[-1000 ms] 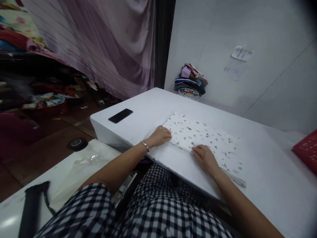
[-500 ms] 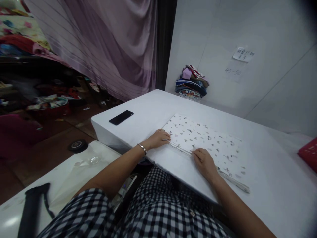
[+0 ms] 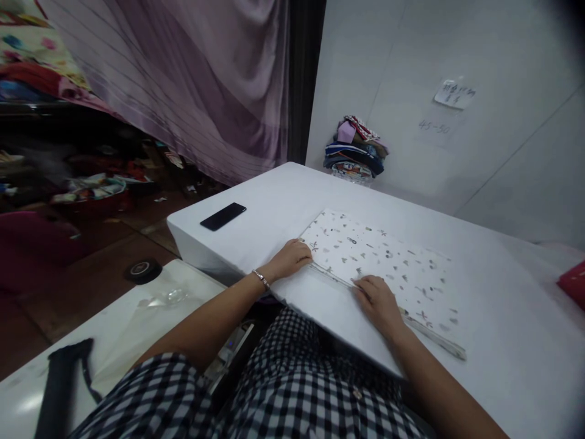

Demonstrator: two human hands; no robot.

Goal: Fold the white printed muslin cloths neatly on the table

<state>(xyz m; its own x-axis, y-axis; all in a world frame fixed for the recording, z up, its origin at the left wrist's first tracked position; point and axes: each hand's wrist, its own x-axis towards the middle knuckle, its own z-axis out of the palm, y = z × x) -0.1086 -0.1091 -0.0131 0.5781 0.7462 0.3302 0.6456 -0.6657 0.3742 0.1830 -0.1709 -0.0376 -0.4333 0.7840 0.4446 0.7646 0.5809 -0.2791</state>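
A folded white cloth [image 3: 379, 262] with a small print of leaves and other motifs lies flat on the white-covered table [image 3: 274, 195]. Its layers show along the near edge. My left hand [image 3: 292, 257], with a bracelet at the wrist, pinches the cloth at its near left corner. Farther right on that same edge, my right hand [image 3: 377, 302] is closed with thumb and fingertips on the layers. The fingertips of both hands are partly hidden.
A black phone [image 3: 223, 216] lies on the table's left part. Stacked folded clothes [image 3: 354, 149] stand by the wall behind. On a lower white surface [image 3: 123, 329] at left are a black strap-like item [image 3: 61, 384] and a black roll [image 3: 143, 271]. A red item [image 3: 573, 283] sits far right.
Both hands keep their places on the cloth's near edge, with barely any finger movement. The view has shifted very slightly.
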